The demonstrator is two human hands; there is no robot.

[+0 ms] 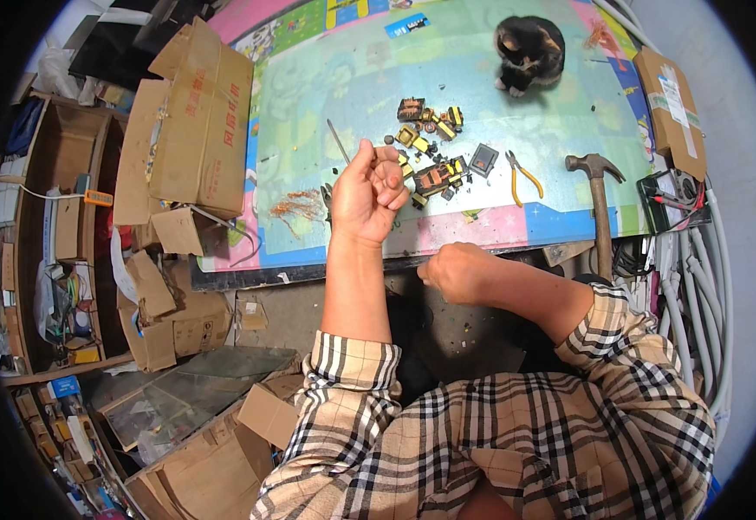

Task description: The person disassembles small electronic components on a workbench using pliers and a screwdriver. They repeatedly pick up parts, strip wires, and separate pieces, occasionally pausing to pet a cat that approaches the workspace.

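My left hand (367,195) is raised over the table's front part, palm turned up and fingers curled in. A thin metal shaft (337,139), like a screwdriver's, runs up from behind its thumb; whether the hand grips it I cannot tell. Just beyond the fingers lie yellow and black toy vehicle pieces: an orange-and-black block (438,178), a yellow part (411,137) and a dark box-like part (411,109). My right hand (457,273) is closed in front of the table edge, its fingertips mostly hidden. A grey square piece (483,159) lies beside yellow-handled pliers (525,178).
A hammer (599,204) lies at the table's right, its handle over the front edge. A black-and-orange cat (529,52) sits at the back. Copper wire strands (300,208) lie left of my hand. Cardboard boxes (200,130) and wooden shelves (66,208) stand left; grey pipes (698,295) right.
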